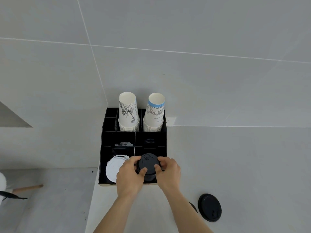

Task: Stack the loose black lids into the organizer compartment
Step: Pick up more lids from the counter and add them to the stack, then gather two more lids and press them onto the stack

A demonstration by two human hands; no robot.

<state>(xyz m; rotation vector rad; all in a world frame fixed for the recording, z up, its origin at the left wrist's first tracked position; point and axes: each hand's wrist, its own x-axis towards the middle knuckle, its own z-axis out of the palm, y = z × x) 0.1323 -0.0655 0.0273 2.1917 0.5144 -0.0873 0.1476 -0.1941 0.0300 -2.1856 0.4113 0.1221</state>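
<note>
A stack of black lids (147, 163) is held over the front right compartment of the black organizer (103, 140). My left hand (128, 175) grips its left side and my right hand (168, 172) grips its right side, thumbs on the near edge. One loose black lid (209, 207) lies on the white counter at the lower right. Another dark lid edge (193, 206) peeks out behind my right forearm, mostly hidden. A few black lids (149, 141) rest in the middle right compartment.
White lids (113, 169) fill the front left compartment. Two stacks of paper cups (128, 113) (154, 113) stand upside down in the back row. The organizer sits at the counter's left edge, against a grey tiled wall. A wooden handle (28, 188) lies lower left, below the counter.
</note>
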